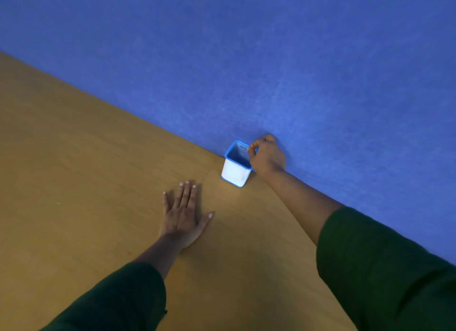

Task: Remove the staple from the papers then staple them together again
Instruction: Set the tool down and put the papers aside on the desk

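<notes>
1. The right hand (267, 155) reaches forward to a small square container (235, 169), white-walled with a blue rim and base, which stands on the wooden worktop (86, 158) right against the blue wall panel (271, 59).
2. The right grip is narrow: the fingers (251, 151) curl together over the container's far right rim, pinched at the top edge. Something tiny and dark shows just beside the fingertips inside the opening, but it is too small to tell what it is, or whether the grip holds it.
3. The container sits directly below and to the left of that grip, upright, its mesh-like inner wall visible through the open top.
4. The left hand (183, 213) lies flat on the worktop, palm down, fingers spread wide and pointing forward, gripping nothing. It rests nearer the person than the container and to its left, apart from it.
5. Dark green sleeves (382, 269) cover both forearms up to below the wrists.
6. Papers and stapler are not visible in this view, so their place cannot be told.
</notes>
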The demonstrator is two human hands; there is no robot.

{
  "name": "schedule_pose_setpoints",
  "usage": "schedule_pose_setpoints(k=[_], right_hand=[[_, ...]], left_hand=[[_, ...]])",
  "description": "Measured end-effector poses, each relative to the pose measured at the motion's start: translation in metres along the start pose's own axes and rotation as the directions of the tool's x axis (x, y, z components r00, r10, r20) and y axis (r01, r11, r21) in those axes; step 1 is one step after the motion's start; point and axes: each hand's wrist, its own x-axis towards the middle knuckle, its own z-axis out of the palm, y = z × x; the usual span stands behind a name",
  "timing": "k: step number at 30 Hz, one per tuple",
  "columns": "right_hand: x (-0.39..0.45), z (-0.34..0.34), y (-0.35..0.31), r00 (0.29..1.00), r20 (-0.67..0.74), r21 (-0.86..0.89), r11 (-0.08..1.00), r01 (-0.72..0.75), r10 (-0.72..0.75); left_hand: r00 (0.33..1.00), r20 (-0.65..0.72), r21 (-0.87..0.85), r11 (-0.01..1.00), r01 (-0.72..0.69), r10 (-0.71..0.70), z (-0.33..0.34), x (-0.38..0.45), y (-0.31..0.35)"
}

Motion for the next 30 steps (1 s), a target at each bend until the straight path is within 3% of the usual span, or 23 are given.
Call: schedule_pose_setpoints(k=[12,26,30], right_hand=[[0.008,0.005,-0.007,0.999,-0.046,-0.102,0.995,-0.012,0.007],[-0.039,-0.015,0.012,0.993,-0.097,0.143,0.988,-0.056,0.070],[-0.070,-0.022,0.037,0.993,-0.088,0.145,0.987,-0.067,0.080]], left_hand=[[1.000,-0.025,-0.006,1.000,-0.017,0.016,0.004,0.001,-0.002],[0.996,-0.065,0.014,0.998,-0.065,0.066,-0.008,-0.008,-0.001],[0.993,-0.066,0.024,0.995,-0.097,0.099,-0.013,-0.026,0.003]])
